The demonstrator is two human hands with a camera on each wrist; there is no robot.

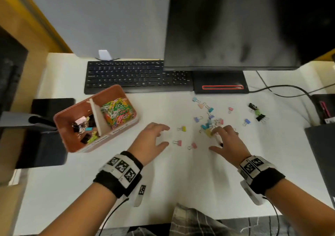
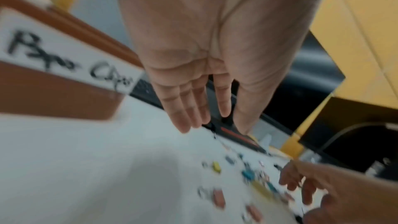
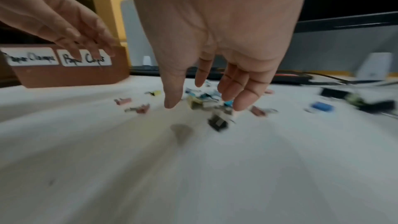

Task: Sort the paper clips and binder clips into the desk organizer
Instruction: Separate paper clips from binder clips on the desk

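The pink desk organizer (image 1: 126,125) stands at left. Its right compartment holds coloured paper clips (image 1: 117,112) and its left one holds binder clips (image 1: 85,128). Loose binder clips lie on the white desk: a yellow one (image 1: 183,128), two pink ones (image 1: 178,142), and a mixed pile (image 1: 208,125). My left hand (image 1: 164,135) hovers with spread fingers and holds nothing, just left of the yellow and pink clips. My right hand (image 1: 214,139) is spread over the pile's near edge, its fingertips (image 3: 237,106) at a yellow clip (image 3: 194,104); blur hides any contact.
A black keyboard (image 1: 137,77) and the monitor (image 1: 244,27) on its stand (image 1: 220,83) line the back of the desk. More clips, black, green and blue, lie at the far right (image 1: 257,112) near cables (image 1: 290,88). A dark box (image 1: 45,134) sits left of the organizer.
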